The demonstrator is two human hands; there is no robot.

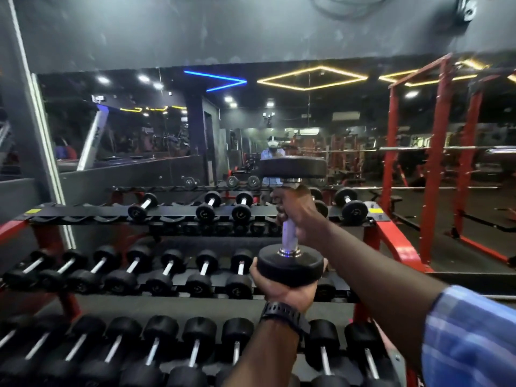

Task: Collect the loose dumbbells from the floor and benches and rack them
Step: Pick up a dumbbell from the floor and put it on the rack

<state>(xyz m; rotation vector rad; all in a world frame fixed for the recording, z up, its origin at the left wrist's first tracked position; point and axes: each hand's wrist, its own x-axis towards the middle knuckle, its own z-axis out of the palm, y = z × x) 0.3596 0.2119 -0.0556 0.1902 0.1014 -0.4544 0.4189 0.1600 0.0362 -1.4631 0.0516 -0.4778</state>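
I hold a black dumbbell [291,216] upright in front of the three-tier red and black rack [83,216]. My right hand [297,216] grips its chrome handle. My left hand [279,286], with a black watch at the wrist, cups the lower head from below. The dumbbell hangs over the right part of the middle tier. The top tier holds three dumbbells in its middle, with bare cradles to the left. A row of several dumbbells [167,269] fills the middle tier, and larger ones [156,347] fill the bottom tier.
A wide mirror [139,141] stands behind the rack and reflects the gym. A red power rack [435,163] with a barbell stands to the right on the dark floor. A grey pillar [30,121] rises at the left.
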